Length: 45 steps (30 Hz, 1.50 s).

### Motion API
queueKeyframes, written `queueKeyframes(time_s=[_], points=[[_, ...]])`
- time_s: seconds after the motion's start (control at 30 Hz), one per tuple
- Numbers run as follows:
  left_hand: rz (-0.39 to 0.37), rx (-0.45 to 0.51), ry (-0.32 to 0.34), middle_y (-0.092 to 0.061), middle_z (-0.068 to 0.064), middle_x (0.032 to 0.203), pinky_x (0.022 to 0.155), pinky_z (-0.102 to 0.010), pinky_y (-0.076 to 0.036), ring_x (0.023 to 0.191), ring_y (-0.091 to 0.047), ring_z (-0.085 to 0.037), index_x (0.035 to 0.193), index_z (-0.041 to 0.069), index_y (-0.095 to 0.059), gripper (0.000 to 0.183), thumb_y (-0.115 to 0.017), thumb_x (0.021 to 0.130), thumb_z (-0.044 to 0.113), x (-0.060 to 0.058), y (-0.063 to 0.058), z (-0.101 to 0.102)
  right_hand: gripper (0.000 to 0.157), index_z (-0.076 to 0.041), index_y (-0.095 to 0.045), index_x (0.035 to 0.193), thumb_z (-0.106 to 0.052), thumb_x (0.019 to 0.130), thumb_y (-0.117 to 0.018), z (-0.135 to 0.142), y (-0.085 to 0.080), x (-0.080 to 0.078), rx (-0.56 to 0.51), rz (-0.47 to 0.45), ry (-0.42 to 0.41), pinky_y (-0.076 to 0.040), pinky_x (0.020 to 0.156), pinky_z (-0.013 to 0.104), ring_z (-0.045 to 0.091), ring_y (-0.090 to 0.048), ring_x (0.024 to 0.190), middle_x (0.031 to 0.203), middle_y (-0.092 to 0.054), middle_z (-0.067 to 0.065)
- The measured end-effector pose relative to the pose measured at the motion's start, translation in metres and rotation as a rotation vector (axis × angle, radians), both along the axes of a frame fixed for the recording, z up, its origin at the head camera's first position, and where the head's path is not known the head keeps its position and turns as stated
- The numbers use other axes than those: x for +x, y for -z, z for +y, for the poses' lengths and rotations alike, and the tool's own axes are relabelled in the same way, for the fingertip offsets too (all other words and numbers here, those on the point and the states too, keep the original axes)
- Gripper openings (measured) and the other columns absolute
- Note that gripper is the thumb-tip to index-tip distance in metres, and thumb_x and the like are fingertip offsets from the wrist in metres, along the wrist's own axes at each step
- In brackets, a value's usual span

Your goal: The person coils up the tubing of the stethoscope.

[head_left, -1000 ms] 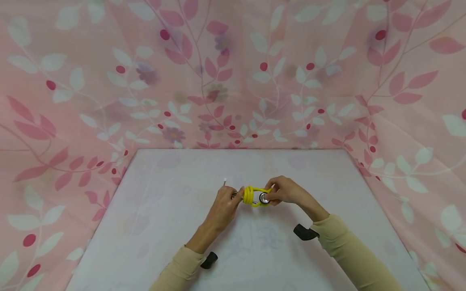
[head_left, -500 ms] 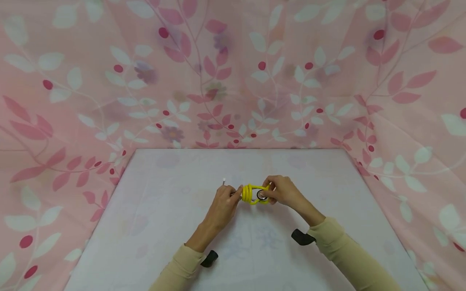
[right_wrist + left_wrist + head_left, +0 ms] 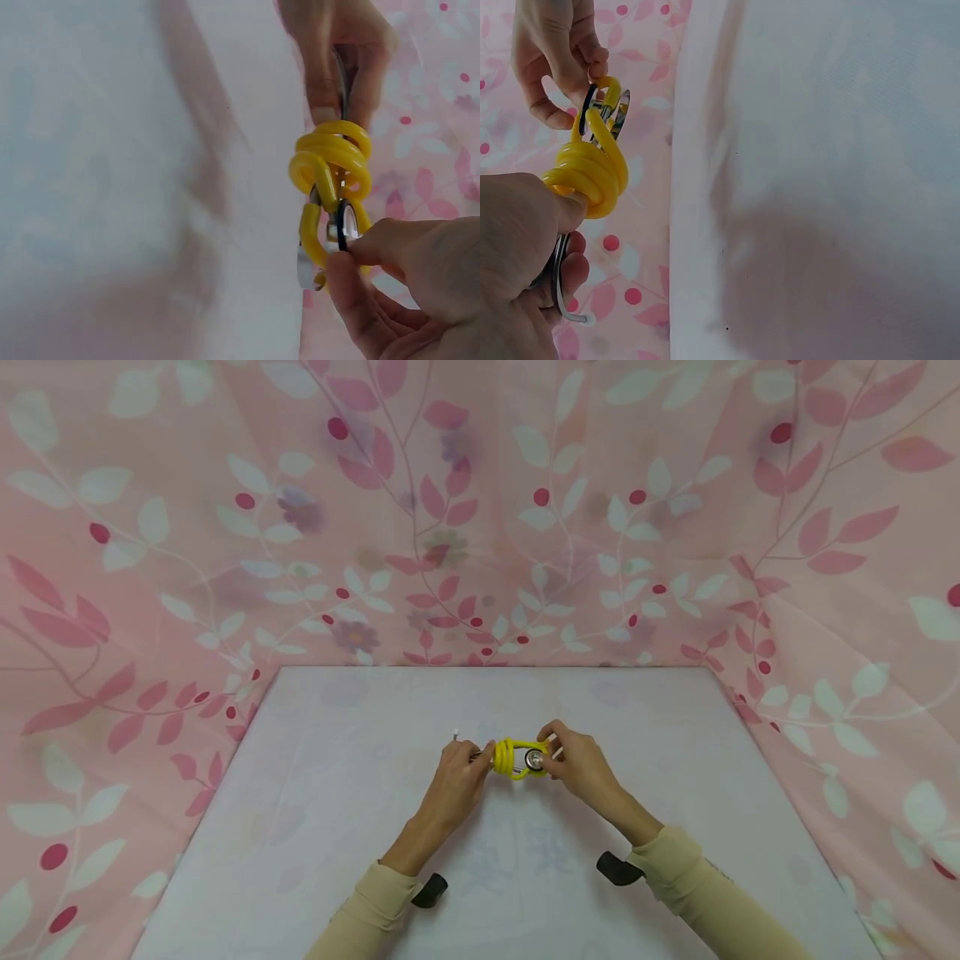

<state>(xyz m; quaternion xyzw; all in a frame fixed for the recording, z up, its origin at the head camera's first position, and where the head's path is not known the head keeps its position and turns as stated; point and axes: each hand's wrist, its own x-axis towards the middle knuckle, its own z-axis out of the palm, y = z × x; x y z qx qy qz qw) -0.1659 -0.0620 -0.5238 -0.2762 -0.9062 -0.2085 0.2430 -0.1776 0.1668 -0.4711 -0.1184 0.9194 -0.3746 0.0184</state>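
Observation:
A stethoscope with yellow tubing (image 3: 503, 757) is held up in front of me, its tube wound in several tight coils around itself. My left hand (image 3: 457, 781) grips the metal ear tubes just beside the coils; a white ear tip (image 3: 590, 319) sticks out past the fingers in the left wrist view. At the other end, the round chest piece (image 3: 534, 760) with its dark rim sits within a loop of tubing. The thumb and index finger of my right hand (image 3: 405, 277) pinch at the chest piece's rim and this loop.
Below the hands lies a table covered with white cloth (image 3: 360, 827). Pink curtains (image 3: 480, 527) with leaf prints surround it at the back and sides. Black camera mounts (image 3: 619, 868) show beneath the sleeve cuffs.
Both hands and the stethoscope have shifted slightly left. My right hand's fingers have moved around the tubing loop, and the chest piece has turned a little, its face showing again.

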Motion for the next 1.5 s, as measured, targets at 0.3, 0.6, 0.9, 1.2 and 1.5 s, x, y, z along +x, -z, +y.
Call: queueKeyframes(time_s=[0.3,0.6,0.9,1.2,1.5], points=[[-0.019,0.051,0.002,-0.059,-0.005,0.093,0.092,-0.039,-0.045,0.087,-0.052,-0.02,0.124,0.003,-0.068,0.04,-0.076,0.085,0.007,-0.002,0.001,-0.004,0.008,-0.013,-0.069,0.094,-0.012,0.087,-0.074,-0.004,0.011,0.007,0.103,0.311,-0.047,-0.051,0.06,0.024,0.011,-0.06,0.068,0.087,-0.066,0.005],[0.0,0.103,0.001,-0.06,-0.005,0.092,0.091,-0.04,-0.045,0.085,-0.053,-0.02,0.123,0.002,-0.068,0.037,-0.074,0.087,0.008,-0.008,-0.001,-0.007,0.021,-0.013,-0.079,0.101,-0.016,0.08,-0.081,0.004,0.006,0.008,0.037,0.333,-0.166,-0.058,0.066,0.03,0.02,-0.066,0.081,0.106,-0.06,0.012],[0.023,0.037,0.059,-0.061,-0.006,0.093,0.092,-0.039,-0.046,0.088,-0.054,-0.022,0.122,0.002,-0.068,0.038,-0.076,0.085,0.008,-0.006,-0.007,-0.005,0.013,-0.013,-0.072,0.088,-0.018,0.081,-0.081,0.007,0.001,0.003,0.138,0.305,-0.175,-0.057,0.07,0.028,0.017,-0.07,0.087,0.115,-0.069,0.009],[0.041,0.058,0.077,-0.061,-0.006,0.091,0.089,-0.041,-0.047,0.085,-0.053,-0.021,0.122,0.001,-0.069,0.037,-0.075,0.086,0.009,-0.006,-0.002,-0.003,0.023,-0.01,-0.068,0.095,-0.017,0.079,-0.082,0.011,0.005,0.003,0.366,0.56,-0.285,-0.058,0.071,0.031,0.013,-0.068,0.08,0.099,-0.072,0.002],[0.033,0.051,0.065,-0.061,-0.005,0.091,0.09,-0.041,-0.048,0.084,-0.054,-0.02,0.122,0.002,-0.069,0.04,-0.077,0.084,0.01,-0.004,-0.001,-0.007,0.019,-0.017,-0.065,0.081,-0.019,0.077,-0.084,0.019,0.003,0.003,0.318,0.556,-0.365,-0.058,0.075,0.03,0.017,-0.068,0.094,0.111,-0.071,0.003]])
